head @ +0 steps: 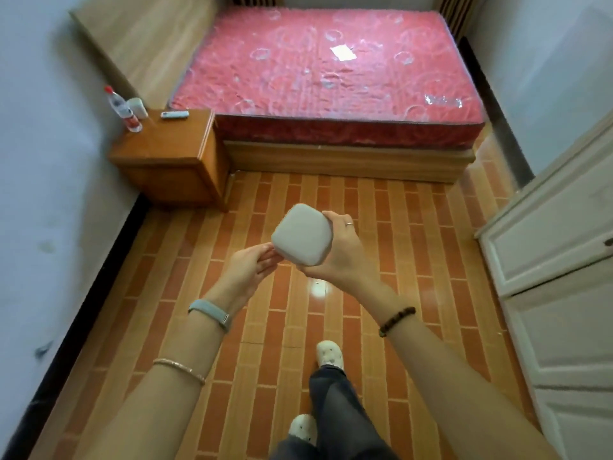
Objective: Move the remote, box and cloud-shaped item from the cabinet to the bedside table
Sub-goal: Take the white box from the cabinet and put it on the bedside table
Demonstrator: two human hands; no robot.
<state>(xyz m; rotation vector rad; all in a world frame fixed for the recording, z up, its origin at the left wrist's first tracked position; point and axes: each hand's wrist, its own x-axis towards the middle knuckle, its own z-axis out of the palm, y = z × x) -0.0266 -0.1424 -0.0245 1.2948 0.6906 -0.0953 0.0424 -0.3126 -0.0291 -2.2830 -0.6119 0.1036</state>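
I hold a white box with rounded corners in the air above the tiled floor. My right hand grips it from the right, thumb on its top corner and fingers underneath. The fingertips of my left hand touch its lower left corner, fingers loosely extended. Ahead on the left stands the wooden bedside table. On its top lie a white remote near the bed-side edge and a white rounded item at the back, whose exact shape I cannot make out. The white cabinet is at my right.
A water bottle with a red cap stands at the table's back left corner. A bed with a pink plastic-wrapped mattress fills the far side of the room. Walls close in left and right. My feet are on the orange tiled floor.
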